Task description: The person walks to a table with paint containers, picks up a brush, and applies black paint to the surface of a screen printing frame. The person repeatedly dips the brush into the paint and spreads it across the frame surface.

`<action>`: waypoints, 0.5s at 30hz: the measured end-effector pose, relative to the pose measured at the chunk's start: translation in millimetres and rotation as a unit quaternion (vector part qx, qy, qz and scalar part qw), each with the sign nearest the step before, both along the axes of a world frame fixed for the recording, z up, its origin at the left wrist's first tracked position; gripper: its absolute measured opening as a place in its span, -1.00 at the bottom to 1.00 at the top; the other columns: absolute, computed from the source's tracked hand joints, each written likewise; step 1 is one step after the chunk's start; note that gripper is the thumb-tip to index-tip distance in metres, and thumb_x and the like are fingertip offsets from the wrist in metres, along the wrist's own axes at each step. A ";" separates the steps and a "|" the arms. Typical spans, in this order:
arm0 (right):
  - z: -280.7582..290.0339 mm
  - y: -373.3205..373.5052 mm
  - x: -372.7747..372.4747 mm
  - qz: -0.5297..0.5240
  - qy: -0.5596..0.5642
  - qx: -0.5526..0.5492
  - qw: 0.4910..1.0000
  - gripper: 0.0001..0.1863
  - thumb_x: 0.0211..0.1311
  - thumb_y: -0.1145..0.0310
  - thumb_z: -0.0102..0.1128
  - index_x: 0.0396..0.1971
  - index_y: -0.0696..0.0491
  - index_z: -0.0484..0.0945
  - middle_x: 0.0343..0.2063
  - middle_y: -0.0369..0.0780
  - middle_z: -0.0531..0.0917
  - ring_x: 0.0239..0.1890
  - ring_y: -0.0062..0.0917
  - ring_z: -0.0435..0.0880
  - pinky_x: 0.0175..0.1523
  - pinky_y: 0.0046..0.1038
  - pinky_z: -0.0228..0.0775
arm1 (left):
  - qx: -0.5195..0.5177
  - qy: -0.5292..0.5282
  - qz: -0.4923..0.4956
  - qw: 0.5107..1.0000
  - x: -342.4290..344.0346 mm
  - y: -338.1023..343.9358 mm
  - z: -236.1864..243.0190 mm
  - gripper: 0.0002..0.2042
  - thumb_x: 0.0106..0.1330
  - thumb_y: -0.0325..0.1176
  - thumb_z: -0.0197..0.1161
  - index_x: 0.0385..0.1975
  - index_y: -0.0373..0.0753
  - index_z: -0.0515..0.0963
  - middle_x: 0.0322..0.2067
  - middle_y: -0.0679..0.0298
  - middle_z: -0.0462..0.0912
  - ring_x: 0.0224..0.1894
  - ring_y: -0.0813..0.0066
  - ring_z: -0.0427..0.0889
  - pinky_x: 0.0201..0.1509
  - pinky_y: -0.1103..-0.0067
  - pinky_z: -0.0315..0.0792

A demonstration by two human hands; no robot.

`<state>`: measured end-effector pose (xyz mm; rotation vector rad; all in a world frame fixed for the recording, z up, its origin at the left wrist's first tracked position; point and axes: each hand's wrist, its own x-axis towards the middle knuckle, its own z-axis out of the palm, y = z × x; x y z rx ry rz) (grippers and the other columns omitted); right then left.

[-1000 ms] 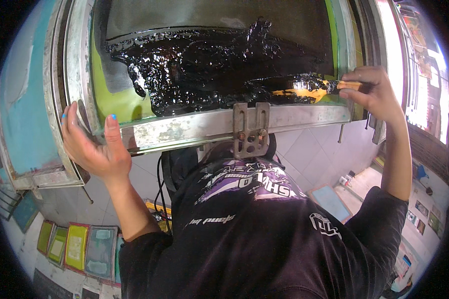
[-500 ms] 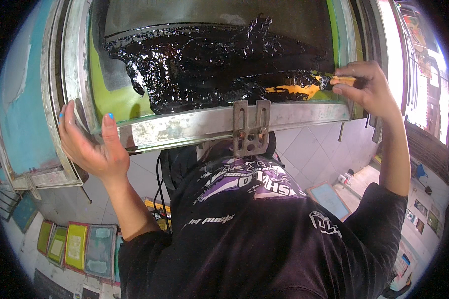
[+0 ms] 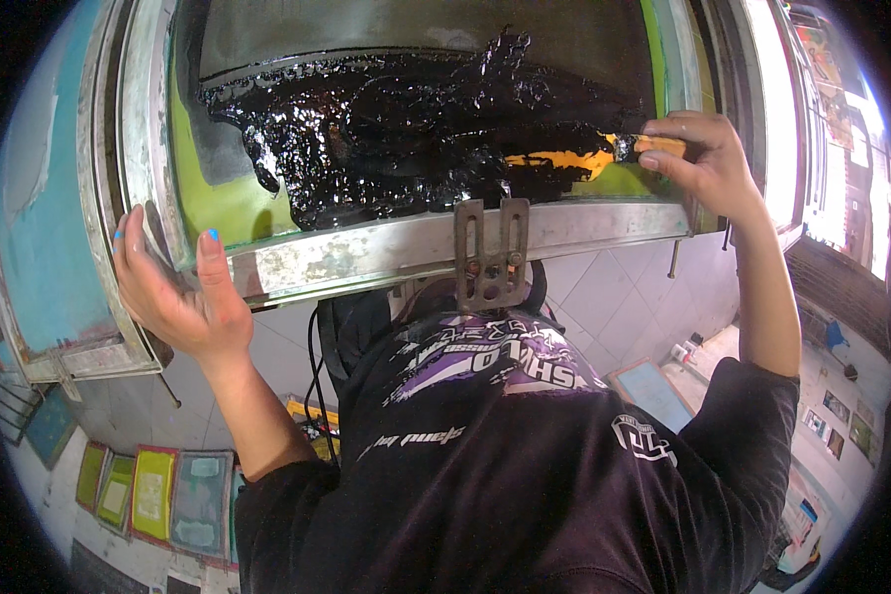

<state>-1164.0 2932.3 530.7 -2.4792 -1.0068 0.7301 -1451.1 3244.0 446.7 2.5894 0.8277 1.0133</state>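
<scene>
A metal-framed printing screen (image 3: 386, 247) with a green mesh stands in front of me, covered with thick glossy black ink (image 3: 406, 129). My left hand (image 3: 173, 287) grips the frame's lower left corner, thumb on the front rail. My right hand (image 3: 698, 158) holds a yellow-handled spatula (image 3: 604, 156), its blade lying flat in the ink near the frame's lower right. A slotted metal bracket (image 3: 490, 252) is bolted to the middle of the front rail.
A second frame with a blue mesh (image 3: 40, 228) stands to the left. Several small coloured screens (image 3: 158, 490) lie on the tiled floor at lower left, another blue one (image 3: 653, 391) at right. Shelves with items are at far right.
My right hand has drawn the spatula through the ink, shifting slightly leftward and up. The left hand keeps its grip on the frame's corner.
</scene>
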 end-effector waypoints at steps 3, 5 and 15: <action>-2.4 1.0 2.3 -0.003 -0.001 0.012 1.000 -0.66 -0.08 0.32 0.36 -0.31 0.21 0.59 -0.37 -0.16 0.64 -0.32 -0.54 0.61 -0.17 -0.54 0.43 | -0.001 -0.001 0.002 1.000 0.1 -0.1 0.5 -0.49 0.11 -0.13 0.18 0.00 -0.34 0.36 -0.04 0.00 0.42 0.02 0.04 0.36 0.11 0.31 0.14; -5.9 -0.7 8.1 0.030 -0.024 0.029 0.999 -0.65 -0.09 0.32 0.37 -0.31 0.21 0.59 -0.38 -0.16 0.64 -0.32 -0.52 0.61 -0.18 -0.55 0.43 | -0.001 0.000 0.001 1.000 0.0 0.1 1.0 -0.49 0.11 -0.14 0.18 0.00 -0.34 0.36 -0.04 -0.01 0.42 0.01 0.03 0.37 0.11 0.30 0.15; 3.0 -3.4 4.8 0.130 -0.256 0.193 0.938 -0.81 -0.10 0.55 0.28 -0.38 0.16 0.60 -0.44 -0.16 0.60 -0.42 -0.46 0.59 -0.31 -0.53 0.42 | 0.003 0.010 0.008 1.000 0.7 -1.3 2.6 -0.48 0.10 -0.13 0.18 0.00 -0.35 0.36 -0.04 -0.01 0.41 0.02 0.02 0.36 0.12 0.31 0.14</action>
